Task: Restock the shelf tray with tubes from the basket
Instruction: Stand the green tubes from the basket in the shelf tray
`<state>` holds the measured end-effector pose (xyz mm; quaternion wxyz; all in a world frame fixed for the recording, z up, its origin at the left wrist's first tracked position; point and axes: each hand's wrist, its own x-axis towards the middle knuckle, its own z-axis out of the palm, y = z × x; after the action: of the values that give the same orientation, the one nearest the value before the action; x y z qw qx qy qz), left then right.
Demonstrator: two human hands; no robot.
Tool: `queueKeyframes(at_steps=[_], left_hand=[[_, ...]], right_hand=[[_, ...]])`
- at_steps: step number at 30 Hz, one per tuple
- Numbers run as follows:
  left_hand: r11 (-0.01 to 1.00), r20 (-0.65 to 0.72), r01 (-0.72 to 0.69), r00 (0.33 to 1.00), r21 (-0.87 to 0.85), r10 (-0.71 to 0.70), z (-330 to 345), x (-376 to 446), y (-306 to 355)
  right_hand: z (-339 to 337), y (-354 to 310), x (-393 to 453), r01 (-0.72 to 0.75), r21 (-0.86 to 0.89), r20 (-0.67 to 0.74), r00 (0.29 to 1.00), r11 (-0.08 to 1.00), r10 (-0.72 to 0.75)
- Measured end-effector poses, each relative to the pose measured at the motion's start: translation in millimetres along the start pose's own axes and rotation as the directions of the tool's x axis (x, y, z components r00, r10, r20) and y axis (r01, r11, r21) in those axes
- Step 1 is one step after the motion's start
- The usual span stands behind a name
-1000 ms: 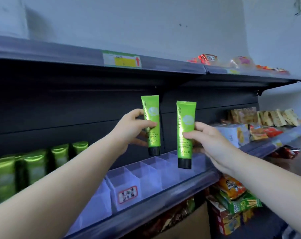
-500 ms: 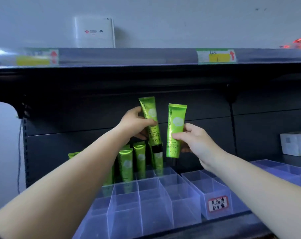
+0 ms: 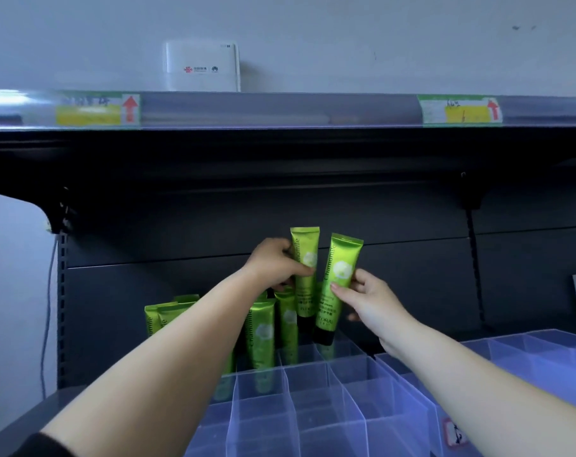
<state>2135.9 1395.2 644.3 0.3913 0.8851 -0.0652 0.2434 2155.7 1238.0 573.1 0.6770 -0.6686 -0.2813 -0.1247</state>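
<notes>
Both tubes brought lower, nearer tray [image 3: 313, 384] since half-second ago. Left hand [image 3: 273, 265] fingers curled round left tube [image 3: 304, 255]; right hand [image 3: 369, 301] pinches right tube [image 3: 341, 275]. Insertion judged imminent.

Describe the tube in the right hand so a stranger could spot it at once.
Under the dark upper shelf, above the clear divided tray, two green tubes are held up. It is the tube pinched by the right hand: tilted, lower, black cap just over a back compartment, unlike the left hand's tube.

Glossy green tubes [image 3: 304, 258], a clear smooth plastic tray [image 3: 313, 407], matt dark metal shelf back [image 3: 181, 242].
</notes>
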Motion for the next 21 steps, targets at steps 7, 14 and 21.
queueKeyframes(at_steps=[7, 14, 21], left_hand=[[0.999, -0.048, -0.046, 0.998, 0.004, 0.047, 6, 9, -14], [0.992, -0.008, -0.036, 0.999, 0.118, 0.037, 12, 13, -21], [0.987, -0.04, 0.003, 0.999, 0.163, 0.003, 13, 17, -29]], right_hand=[[10, 20, 14, -0.026, 0.032, -0.012, 1.0, 0.999, 0.026], [11, 39, 15, 0.028, -0.023, 0.092, 0.995, 0.999, -0.026], [13, 51, 17, 0.016, -0.148, 0.183, 0.983, 0.989, 0.011]])
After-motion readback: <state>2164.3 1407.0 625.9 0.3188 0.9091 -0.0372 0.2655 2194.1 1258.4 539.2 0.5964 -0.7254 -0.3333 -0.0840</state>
